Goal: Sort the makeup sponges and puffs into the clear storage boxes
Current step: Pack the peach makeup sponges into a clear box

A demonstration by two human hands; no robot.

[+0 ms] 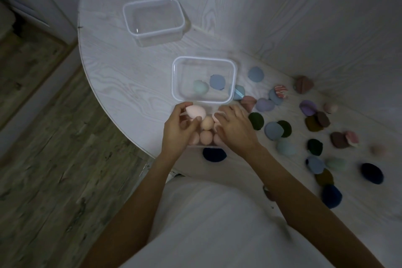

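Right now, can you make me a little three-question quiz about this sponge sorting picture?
1. True or false: the far clear box is empty.
2. What does the left hand hold? A) a pink egg-shaped sponge B) a dark blue puff C) a lid
3. How many items lie in the middle box?

Key: 1 true. 2 A, the pink sponge. 3 two, a green sponge and a blue puff.
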